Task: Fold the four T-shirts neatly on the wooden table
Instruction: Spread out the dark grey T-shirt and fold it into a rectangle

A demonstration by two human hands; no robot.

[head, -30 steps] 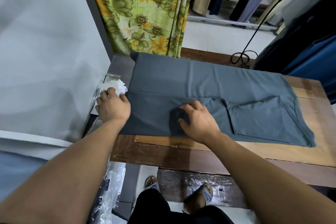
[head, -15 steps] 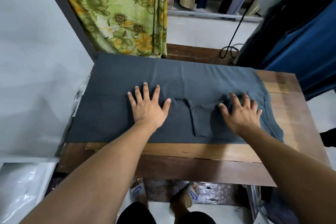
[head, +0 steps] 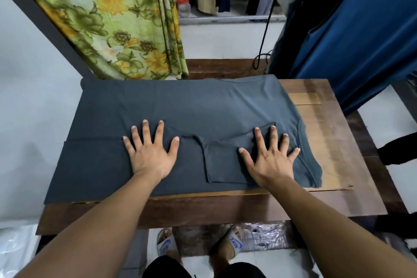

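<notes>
Noted left hand [head: 150, 156] fully open: five fingers straight and fanned, palm down on the dark grey T-shirt [head: 180, 106]. Gripping nothing; pressing flat on the near, folded-over strip of cloth, left of centre. Fingertips lying just across the fold edge.

Noted right hand [head: 269, 160] equally wide open, fingers splayed, palm flat on the right part of the folded-in sleeve [head: 221, 165]. Pinching nothing, curling round nothing. Little finger just beside a curved seam at the shirt's right end; cannot tell whether neckline or hem.

Recorded hands well apart, with the sleeve's left edge between them.

Located T-shirt laid lengthwise on the wooden table [head: 334, 142], covering the left and middle of the top. Saw bare wood only along the near edge and at the right.

Containers: logged one clear jar with red lid [head: 183, 5] beyond the table, below hanging clothes; blurred, cannot tell contents. Logged pale plastic bag [head: 15, 246] at lower left, beside the table; contents unreadable.

Also logged: green floral curtain [head: 112, 18] behind the far left corner; blue garment [head: 361, 40] hanging at right; black cable [head: 264, 40] running down between them; two sandalled feet [head: 165, 244] below the near edge.
</notes>
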